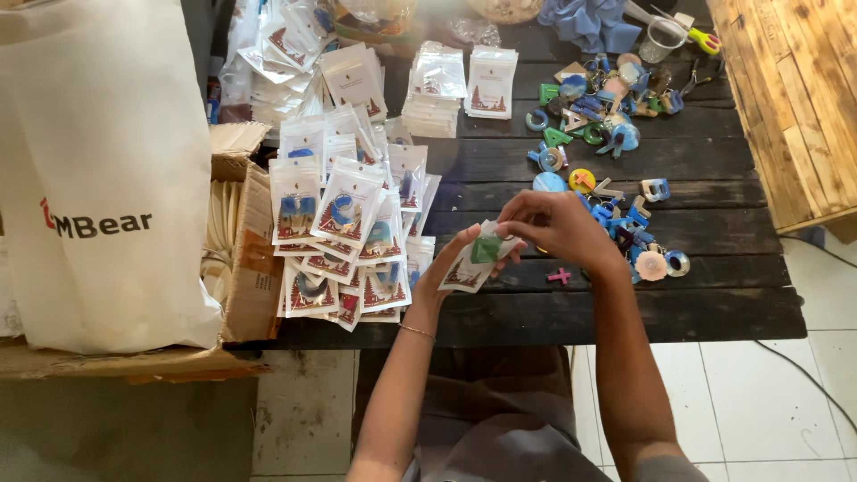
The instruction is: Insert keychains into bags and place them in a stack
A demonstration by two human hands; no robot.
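Observation:
My left hand [453, 261] holds a small clear plastic pouch [470, 268] with a white printed card inside, just above the front of the dark wooden table [625, 308]. My right hand [555, 226] pinches a green resin piece [486, 248] at the mouth of that pouch. A thin bracelet sits on my left wrist. To the left lies a heap of filled pouches [344, 236], each with a coloured piece inside. To the right, loose resin letter charms [625, 219] lie scattered, mostly blue, green and pink.
Stacks of unfilled pouches [460, 85] stand at the back of the table. A large white cloth bag [98, 170] and an open cardboard box [245, 259] sit at the left. A light wooden crate [794, 98] is at the right, with scissors [696, 36] and a blue cloth [589, 20] behind.

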